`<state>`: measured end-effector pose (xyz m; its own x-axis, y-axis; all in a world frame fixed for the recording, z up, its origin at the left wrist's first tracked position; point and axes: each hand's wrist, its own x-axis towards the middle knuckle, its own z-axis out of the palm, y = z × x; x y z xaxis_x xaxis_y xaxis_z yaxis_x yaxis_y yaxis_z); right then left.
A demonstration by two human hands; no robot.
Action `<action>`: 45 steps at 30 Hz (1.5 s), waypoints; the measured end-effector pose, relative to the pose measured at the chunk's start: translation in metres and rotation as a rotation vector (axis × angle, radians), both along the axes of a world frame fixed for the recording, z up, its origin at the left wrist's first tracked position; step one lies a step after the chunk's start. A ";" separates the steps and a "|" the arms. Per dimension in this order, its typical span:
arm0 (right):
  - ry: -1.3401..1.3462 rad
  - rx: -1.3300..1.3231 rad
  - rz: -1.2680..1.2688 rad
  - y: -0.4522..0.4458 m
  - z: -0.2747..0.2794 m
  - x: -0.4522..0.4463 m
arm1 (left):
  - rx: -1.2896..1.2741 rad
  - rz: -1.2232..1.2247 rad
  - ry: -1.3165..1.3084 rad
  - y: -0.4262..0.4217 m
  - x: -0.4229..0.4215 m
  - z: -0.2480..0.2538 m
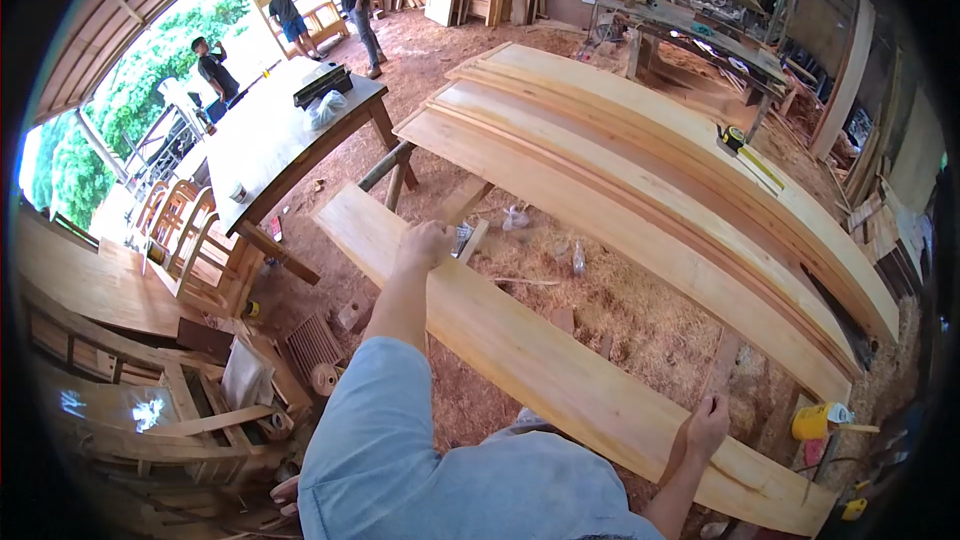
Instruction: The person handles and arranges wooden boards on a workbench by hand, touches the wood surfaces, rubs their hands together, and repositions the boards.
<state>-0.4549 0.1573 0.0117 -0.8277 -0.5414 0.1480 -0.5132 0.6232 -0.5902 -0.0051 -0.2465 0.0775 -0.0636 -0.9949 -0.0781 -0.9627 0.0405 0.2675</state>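
A long pale wooden board (540, 350) lies slantwise in front of my body, from the left centre to the lower right. My left hand (426, 244) is closed on its far edge near the left end. Near the right end, my right hand (707, 427) is closed on the same far edge. Beyond the board, several long planks (620, 180) lie side by side and partly stacked. A yellow and black tape measure (733, 138) rests on the farthest plank with its blade partly out.
A white-topped table (265, 140) stands at the left, holding a black case (322, 85). Three people are at the back left. A yellow container (815, 421) is at the lower right, a cluttered workbench (700, 25) at the back right. Shavings cover the floor.
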 end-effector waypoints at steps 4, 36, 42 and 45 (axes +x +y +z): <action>0.045 0.000 0.008 0.001 -0.002 -0.001 | -0.031 -0.001 -0.024 -0.010 0.004 -0.014; -0.001 0.081 0.041 -0.001 0.005 0.003 | -0.056 -0.035 0.042 -0.002 0.007 -0.010; 0.051 0.069 0.097 -0.002 0.014 0.008 | -0.009 0.016 0.057 0.005 0.003 0.000; -0.011 0.165 0.160 -0.004 0.015 0.014 | -0.044 0.040 0.062 0.006 -0.002 0.001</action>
<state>-0.4404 0.1528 0.0272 -0.7302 -0.6822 0.0375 -0.6072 0.6230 -0.4931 -0.0068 -0.2404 0.0788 -0.0267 -0.9992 -0.0314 -0.9455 0.0150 0.3252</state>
